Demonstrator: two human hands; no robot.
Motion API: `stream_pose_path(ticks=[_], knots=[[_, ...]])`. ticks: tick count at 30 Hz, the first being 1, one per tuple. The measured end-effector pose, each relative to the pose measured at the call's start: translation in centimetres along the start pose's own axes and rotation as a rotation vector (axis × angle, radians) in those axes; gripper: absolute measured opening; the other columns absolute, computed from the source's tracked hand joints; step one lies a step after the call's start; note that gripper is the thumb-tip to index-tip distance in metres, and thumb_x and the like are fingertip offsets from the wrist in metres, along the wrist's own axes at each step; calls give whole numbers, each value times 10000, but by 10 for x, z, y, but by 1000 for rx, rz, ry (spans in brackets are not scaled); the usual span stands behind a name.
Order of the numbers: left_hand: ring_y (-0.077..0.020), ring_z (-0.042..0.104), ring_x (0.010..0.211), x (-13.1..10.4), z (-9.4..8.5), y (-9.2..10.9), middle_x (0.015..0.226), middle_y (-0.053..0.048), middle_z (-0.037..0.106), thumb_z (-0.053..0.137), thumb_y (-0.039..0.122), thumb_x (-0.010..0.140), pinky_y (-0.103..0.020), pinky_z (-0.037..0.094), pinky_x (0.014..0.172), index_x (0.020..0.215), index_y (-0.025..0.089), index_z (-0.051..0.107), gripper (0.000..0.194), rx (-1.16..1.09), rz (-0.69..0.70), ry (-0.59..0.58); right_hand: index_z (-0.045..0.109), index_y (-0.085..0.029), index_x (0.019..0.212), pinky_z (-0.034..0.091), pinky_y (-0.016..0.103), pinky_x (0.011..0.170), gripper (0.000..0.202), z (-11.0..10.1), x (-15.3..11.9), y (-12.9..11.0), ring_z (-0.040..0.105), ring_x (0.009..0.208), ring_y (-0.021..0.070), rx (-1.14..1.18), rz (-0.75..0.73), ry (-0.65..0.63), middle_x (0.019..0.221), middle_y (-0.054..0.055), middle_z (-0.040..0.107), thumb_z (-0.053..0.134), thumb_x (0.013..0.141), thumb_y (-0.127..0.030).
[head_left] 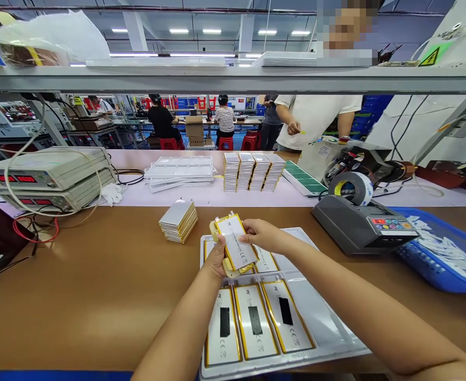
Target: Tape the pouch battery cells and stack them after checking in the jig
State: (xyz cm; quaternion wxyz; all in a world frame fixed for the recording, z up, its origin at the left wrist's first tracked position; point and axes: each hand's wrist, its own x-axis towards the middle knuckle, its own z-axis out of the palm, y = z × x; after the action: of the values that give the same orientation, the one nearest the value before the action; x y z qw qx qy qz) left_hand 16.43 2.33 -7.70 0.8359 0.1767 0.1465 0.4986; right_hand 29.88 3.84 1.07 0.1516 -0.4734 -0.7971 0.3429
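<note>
My left hand point(216, 258) is closed around a flat white pouch battery point(236, 243) with yellow edges, together with a cream-coloured piece point(229, 269) beneath it. More yellow edging shows under the top battery, but how many lie there I cannot tell. At the battery's right side, my right hand point(261, 235) pinches its edge, thumb on the printed face. Both hands are above a clear plastic tray point(331, 333). In its front row lie several batteries point(252, 296), three of them with black tape strips; others in the back row are partly hidden by my hands.
A small battery stack point(178, 218) stands left of the tray, with taller stacks point(252, 172) behind. A grey tape dispenser point(359, 225) and a blue basket point(439, 275) of white strips are right. Instruments point(54, 177) sit left. A shelf beam point(233, 82) crosses above; a person stands opposite.
</note>
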Motion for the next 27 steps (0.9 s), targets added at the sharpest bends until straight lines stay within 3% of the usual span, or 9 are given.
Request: stream_pose_path(ticks=[4, 6, 8, 11, 14, 17, 23, 27], knots=[[-272, 569, 901, -3, 1, 4, 884, -95, 638, 602, 395, 671, -441, 407, 827, 1122, 157, 478, 525, 43, 44, 5, 521, -181, 790, 302, 240, 532, 308, -9, -17, -14, 549, 716, 194, -536, 123, 216, 773, 49, 614, 511, 715, -480], [-263, 568, 899, -6, 6, 9, 928, -105, 624, 574, 349, 697, -442, 401, 833, 1110, 145, 481, 470, 58, 81, -15, 504, -190, 777, 267, 244, 508, 357, -15, -33, -12, 550, 695, 198, -652, 181, 296, 743, 54, 610, 408, 760, -534], [-256, 566, 890, -8, 12, 13, 985, -116, 602, 559, 317, 698, -451, 402, 827, 1102, 139, 484, 448, 73, 116, -53, 497, -206, 753, 237, 243, 487, 352, -19, -53, 1, 550, 664, 185, -629, 237, 261, 715, 41, 609, 331, 803, -512], [-240, 569, 856, -10, 20, 17, 965, -109, 602, 534, 238, 678, -443, 426, 795, 1052, 128, 514, 390, 105, 128, -58, 506, -220, 735, 222, 242, 485, 229, -15, -83, 33, 554, 665, 171, -567, 305, 99, 731, 26, 620, 365, 816, -380], [-231, 581, 810, -7, 23, 18, 857, -102, 623, 483, 145, 637, -419, 456, 749, 992, 98, 544, 363, 143, 86, 35, 519, -217, 753, 234, 247, 505, 170, -2, -110, 58, 561, 706, 176, -610, 310, 9, 780, 30, 633, 370, 812, -273], [-222, 591, 771, -1, 22, 15, 794, -91, 630, 457, 106, 613, -426, 469, 724, 1003, 96, 539, 399, 168, 83, 176, 529, -195, 808, 262, 255, 535, 164, 13, -129, 61, 562, 745, 194, -722, 262, 14, 800, 58, 634, 370, 811, -235], [-223, 599, 754, 4, 18, 14, 788, -66, 635, 474, 91, 611, -467, 464, 717, 1039, 145, 512, 433, 199, 103, 301, 554, -141, 857, 298, 272, 564, 246, 29, -128, 53, 561, 722, 212, -790, 237, -32, 794, 122, 622, 347, 751, -62], [-223, 608, 733, 6, 17, 14, 762, -75, 637, 502, 123, 636, -439, 464, 730, 980, 130, 532, 345, 184, 160, 348, 548, -161, 760, 317, 249, 557, 213, 34, -120, 74, 557, 705, 189, -470, 388, 2, 768, 88, 625, 355, 809, -235]])
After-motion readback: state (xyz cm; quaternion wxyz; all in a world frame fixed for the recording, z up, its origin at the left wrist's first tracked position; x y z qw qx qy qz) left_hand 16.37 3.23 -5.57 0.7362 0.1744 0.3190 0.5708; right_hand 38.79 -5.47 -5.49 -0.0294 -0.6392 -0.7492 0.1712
